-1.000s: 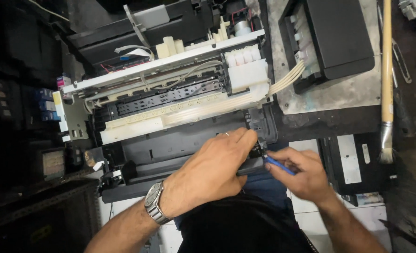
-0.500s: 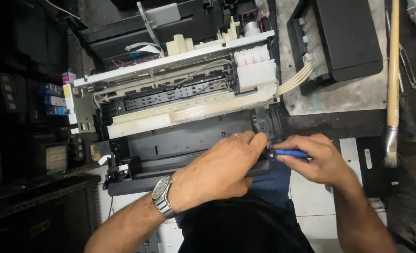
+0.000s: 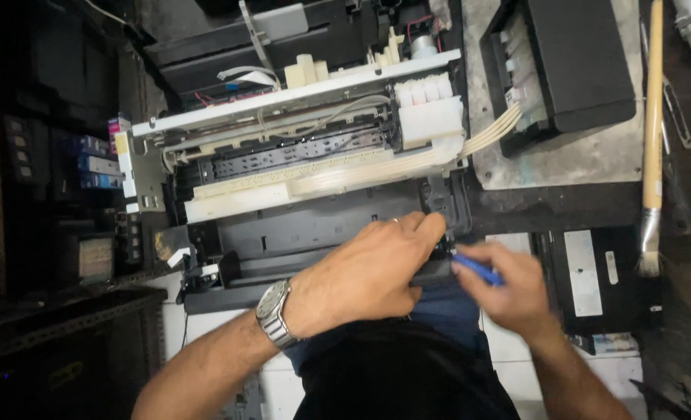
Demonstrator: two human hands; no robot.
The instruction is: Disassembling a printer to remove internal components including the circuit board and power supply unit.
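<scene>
My left hand (image 3: 369, 272) stays clamped on the opened black-and-white plastic printer chassis (image 3: 299, 194) while my right hand (image 3: 509, 288), gripping the blue-handled screwdriver (image 3: 478, 271), has edged closer.

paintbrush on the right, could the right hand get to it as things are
Probably yes. The paintbrush lies in the open on the dark surface, with nothing over it. But the right hand already grips a blue tool, so it would likely have to put that down first.
</scene>
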